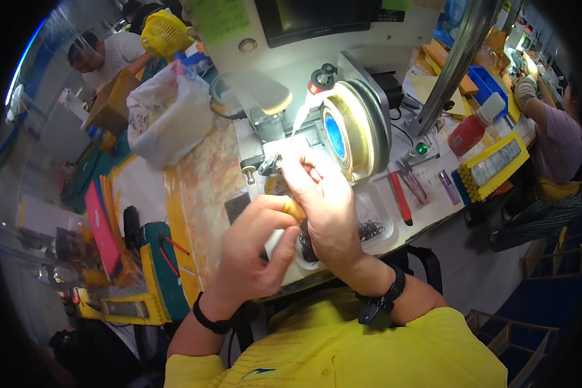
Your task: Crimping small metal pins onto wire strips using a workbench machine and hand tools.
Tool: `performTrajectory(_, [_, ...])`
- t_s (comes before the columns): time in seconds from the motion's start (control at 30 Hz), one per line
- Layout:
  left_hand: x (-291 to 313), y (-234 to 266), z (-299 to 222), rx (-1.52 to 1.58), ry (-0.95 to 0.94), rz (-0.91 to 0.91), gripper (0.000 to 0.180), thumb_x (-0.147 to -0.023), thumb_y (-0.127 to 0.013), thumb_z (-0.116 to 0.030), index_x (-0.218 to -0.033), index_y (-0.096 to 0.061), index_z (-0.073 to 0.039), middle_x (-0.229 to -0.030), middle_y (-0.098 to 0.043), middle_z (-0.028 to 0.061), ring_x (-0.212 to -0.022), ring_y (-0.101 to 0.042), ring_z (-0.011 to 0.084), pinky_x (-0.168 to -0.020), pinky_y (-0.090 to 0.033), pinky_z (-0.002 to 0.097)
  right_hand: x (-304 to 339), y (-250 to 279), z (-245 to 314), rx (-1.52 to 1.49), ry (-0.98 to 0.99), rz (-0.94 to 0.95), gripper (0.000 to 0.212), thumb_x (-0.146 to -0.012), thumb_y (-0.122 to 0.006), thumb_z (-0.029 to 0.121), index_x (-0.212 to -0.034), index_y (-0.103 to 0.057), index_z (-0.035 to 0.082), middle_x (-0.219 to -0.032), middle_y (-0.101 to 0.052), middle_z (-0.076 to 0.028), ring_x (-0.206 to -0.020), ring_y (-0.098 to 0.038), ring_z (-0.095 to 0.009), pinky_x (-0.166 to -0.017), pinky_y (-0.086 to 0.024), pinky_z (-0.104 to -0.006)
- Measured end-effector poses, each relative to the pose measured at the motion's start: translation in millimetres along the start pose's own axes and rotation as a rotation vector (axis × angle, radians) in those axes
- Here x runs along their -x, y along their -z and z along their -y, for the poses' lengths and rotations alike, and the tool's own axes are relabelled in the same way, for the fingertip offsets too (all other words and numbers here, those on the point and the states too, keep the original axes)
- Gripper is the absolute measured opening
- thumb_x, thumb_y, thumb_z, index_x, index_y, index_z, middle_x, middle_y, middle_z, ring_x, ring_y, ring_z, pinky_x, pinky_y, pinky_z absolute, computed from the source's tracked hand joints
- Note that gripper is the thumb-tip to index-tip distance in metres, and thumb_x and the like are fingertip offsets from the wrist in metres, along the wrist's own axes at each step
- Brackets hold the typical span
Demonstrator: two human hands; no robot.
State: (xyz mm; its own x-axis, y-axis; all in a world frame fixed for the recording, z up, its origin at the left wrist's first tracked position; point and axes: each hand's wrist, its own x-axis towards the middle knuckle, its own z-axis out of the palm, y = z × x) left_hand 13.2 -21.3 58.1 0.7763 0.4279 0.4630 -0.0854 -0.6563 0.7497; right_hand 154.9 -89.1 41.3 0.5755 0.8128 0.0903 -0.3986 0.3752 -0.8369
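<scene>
My right hand reaches up to the lit work point of a bench machine, its fingers pinched together just under a thin pointed nozzle. Whatever sits in that pinch is too small and glaring to make out. Beside its wrist, my left hand has its fingers curled in, the fingertips close to the right palm. What they hold, if anything, is hidden. A spool-like wheel with a blue centre stands right of the nozzle. Below my hands is a clear plastic tray with small dark wire-like pieces.
Right of the tray lie a red-handled tool, pliers and a purple-and-white item. A red bottle and a yellow-framed block stand farther right. A white cloth-covered bin is at left. Other people sit at both sides.
</scene>
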Motion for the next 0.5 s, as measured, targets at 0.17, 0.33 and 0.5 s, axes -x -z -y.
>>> performTrajectory(0.17, [10, -4, 2, -0.167, -0.202, -0.113, 0.011, -0.097, -0.070, -0.001, -0.107, -0.066, -0.002, -0.111, -0.072, 0.0167, -0.096, -0.071, 0.0259, -0.084, -0.056, 0.0366, -3, 1, -5, 0.060, 0.054, -0.050, 0.016, -0.108, -0.072, 0.010, -0.118, -0.065, 0.001, -0.099, -0.065, 0.001, -0.089, -0.061, -0.004, -0.082, -0.051, -0.0220])
performTrajectory(0.33, [16, 16, 43, 0.197, 0.406, -0.525, 0.017, -0.112, -0.055, -0.013, -0.119, -0.063, -0.001, -0.106, -0.067, 0.0083, -0.085, -0.064, 0.0158, -0.083, -0.054, 0.0334, -6, -3, -16, 0.132, 0.133, -0.128, 0.014, -0.111, -0.066, 0.013, -0.120, -0.067, 0.001, -0.089, -0.061, 0.004, -0.076, -0.051, -0.003, -0.069, -0.042, -0.0225])
performTrajectory(0.5, [11, -2, 83, 0.162, 0.373, -0.193, 0.025, -0.116, -0.053, -0.019, -0.130, -0.061, 0.000, -0.100, -0.066, 0.0041, -0.076, -0.057, 0.0089, -0.071, -0.047, 0.0256, -10, -4, -22, 0.171, 0.215, -0.141, 0.014, -0.110, -0.067, 0.011, -0.120, -0.067, 0.000, -0.094, -0.063, 0.001, -0.083, -0.058, -0.005, -0.074, -0.049, -0.0225])
